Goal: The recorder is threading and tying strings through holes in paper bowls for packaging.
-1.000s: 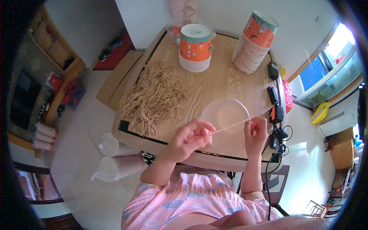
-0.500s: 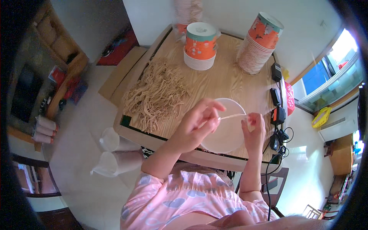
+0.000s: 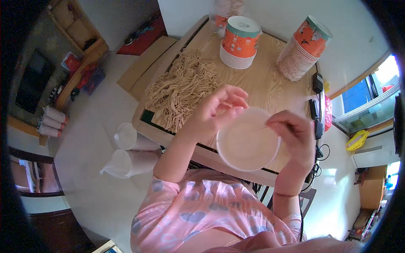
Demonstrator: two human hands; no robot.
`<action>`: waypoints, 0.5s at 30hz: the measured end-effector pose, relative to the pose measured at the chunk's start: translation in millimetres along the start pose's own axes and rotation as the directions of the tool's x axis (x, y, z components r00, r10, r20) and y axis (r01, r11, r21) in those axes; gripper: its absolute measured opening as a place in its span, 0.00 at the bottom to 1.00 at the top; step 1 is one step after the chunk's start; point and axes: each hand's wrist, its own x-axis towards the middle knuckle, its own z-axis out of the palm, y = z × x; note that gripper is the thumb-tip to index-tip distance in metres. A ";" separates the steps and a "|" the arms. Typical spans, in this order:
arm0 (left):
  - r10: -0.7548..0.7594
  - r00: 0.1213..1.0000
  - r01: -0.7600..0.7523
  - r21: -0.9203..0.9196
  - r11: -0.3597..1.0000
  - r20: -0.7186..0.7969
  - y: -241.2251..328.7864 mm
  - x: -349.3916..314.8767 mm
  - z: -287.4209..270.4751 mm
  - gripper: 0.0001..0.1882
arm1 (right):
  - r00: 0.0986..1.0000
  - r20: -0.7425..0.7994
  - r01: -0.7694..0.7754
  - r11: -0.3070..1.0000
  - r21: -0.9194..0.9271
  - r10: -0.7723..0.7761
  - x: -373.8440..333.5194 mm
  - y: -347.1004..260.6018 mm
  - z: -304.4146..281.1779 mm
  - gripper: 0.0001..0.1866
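A round white paper tub (image 3: 248,145) has its open mouth turned up towards me, over the table's near edge. My left hand (image 3: 221,107) is at the tub's upper left rim, its fingers loosely bent and apart; the rim hides its lower part. At the upper right rim, my right hand (image 3: 295,133) is blurred, thumb and fingertips pinched together over the opening. What they hold is too small to make out. Left of the hands, a tangled heap of beige cords (image 3: 181,88) covers part of the wooden table (image 3: 268,90).
Orange and green printed paper tubs (image 3: 240,42) stand upside down at the back. A tall wrapped stack (image 3: 297,57) is at the far right, another (image 3: 228,10) at the back. Black power adapters (image 3: 317,83) line the right edge. Wrapped white stacks (image 3: 130,162) lie left below the table.
The light cord stretched between my hands no longer shows. The tub has come nearer to me and looks larger. My right hand has risen over its rim; the view has shifted slightly.
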 end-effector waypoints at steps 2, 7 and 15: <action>0.002 0.999 -0.003 -0.024 1.000 -0.050 -1.4 -6.6 -8.9 0.14 | 0.998 -0.050 0.024 1.000 0.014 -0.024 3.5 -5.0 2.4 0.04; 0.003 0.988 -0.018 -0.096 0.995 -0.158 -4.5 -15.9 -16.9 0.12 | 0.968 -0.246 0.039 0.999 -0.033 -0.046 10.9 -18.1 -0.9 0.04; 0.091 0.957 -0.033 0.208 0.978 -0.275 -38.8 -30.0 -17.5 0.16 | 0.983 -0.170 0.053 0.995 -0.084 -0.066 24.1 -2.4 23.9 0.03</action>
